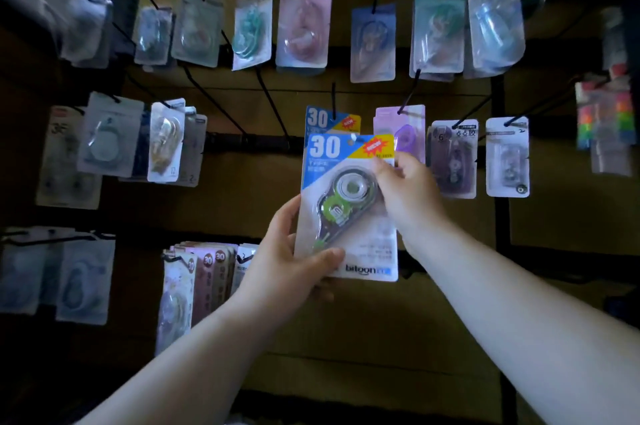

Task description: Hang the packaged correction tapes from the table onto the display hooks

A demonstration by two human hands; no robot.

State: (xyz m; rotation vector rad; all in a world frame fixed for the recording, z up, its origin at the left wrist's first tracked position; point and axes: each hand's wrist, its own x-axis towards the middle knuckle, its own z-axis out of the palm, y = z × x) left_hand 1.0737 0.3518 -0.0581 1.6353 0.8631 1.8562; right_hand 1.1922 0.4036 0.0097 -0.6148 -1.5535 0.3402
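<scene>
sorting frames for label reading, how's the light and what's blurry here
Head view: dim overall, the held correction tape package brightest, its 30 sharp and readable. Head view: the top row of hanging packages is smeared with blur. Head view: hooks fan outward from wide-angle distortion; lower corners go nearly black.

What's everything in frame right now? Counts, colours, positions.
held correction tape pack: one, blue-and-yellow header, green dispenser, centre, in both hands
matching pack: at least one, blue-and-yellow, on the hook just behind the held one
purple pack: one visible, lilac, hook right of that
other hanging packs: many, pastel, blurred, rows above and to the left
display hooks: many, black, through the packs' tops
colour-striped pack: one visible, rainbow, far right
left hand: one, grips the held pack's lower left corner
right hand: one, pinches its upper right edge
</scene>
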